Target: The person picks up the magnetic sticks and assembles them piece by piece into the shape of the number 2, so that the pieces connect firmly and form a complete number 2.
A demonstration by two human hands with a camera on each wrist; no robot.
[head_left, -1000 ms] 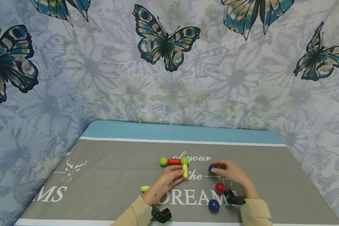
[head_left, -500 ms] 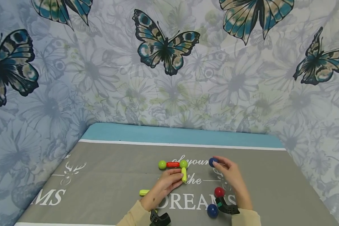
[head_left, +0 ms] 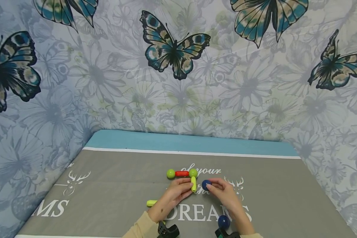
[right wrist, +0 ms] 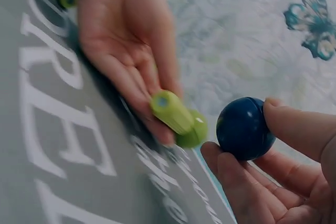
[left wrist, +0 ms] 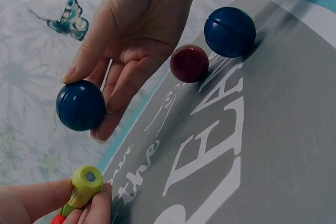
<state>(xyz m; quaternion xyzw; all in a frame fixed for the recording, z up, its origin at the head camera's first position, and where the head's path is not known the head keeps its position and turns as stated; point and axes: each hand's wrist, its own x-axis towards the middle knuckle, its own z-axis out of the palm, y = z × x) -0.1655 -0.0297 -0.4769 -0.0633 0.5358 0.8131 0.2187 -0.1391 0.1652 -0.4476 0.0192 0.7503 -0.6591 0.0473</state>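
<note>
My left hand (head_left: 175,195) pinches a yellow-green rod (head_left: 193,184) whose far end joins a green ball (head_left: 193,173). From that ball a red rod (head_left: 182,173) runs left to another green ball (head_left: 171,174). A blue ball (head_left: 206,185) is held between the thumb and fingers of my right hand (head_left: 227,195), just right of the rod and apart from it. In the left wrist view the rod's end (left wrist: 90,177) shows a grey round face, below the held blue ball (left wrist: 81,105). The right wrist view shows the blue ball (right wrist: 245,128) beside the green ball (right wrist: 193,129).
A second blue ball (head_left: 223,221) lies on the grey mat (head_left: 107,191) near my right wrist. The red ball (left wrist: 189,63) rests beside it in the left wrist view. Another yellow-green rod (head_left: 151,203) lies left of my left wrist. A butterfly-patterned cloth (head_left: 178,99) stands behind.
My right hand has carried the blue ball from the right over toward the held rod, after raising it toward the back. My left hand keeps its hold with little movement.
</note>
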